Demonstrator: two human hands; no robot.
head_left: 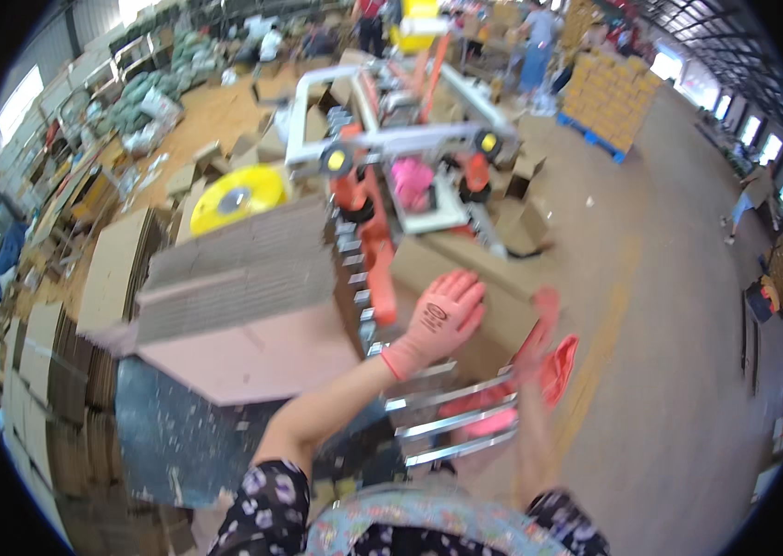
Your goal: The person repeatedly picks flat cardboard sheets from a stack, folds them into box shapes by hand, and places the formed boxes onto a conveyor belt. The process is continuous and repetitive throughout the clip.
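A brown cardboard box (493, 306) lies on the metal rollers of a box-sealing machine, straight in front of me. My left hand (438, 320), in a pink glove, rests on its top near the left side. Its fingers stretch forward, flat and close together. At the box's right side is my right hand (535, 338), also gloved in pink. Motion blurs it, but its fingers appear stretched upward rather than wrapped round anything. Beyond the box, the machine's white frame (391, 144) carries black-and-yellow knobs and orange parts.
To the left, a stack of flat cardboard (252, 278) stands on a dark table (169, 435). A yellow tape roll (238, 202) is behind it. Pink cloth (558, 369) hangs by the rollers (461, 426). Far right, a loaded blue pallet (592, 137) stands near other people.
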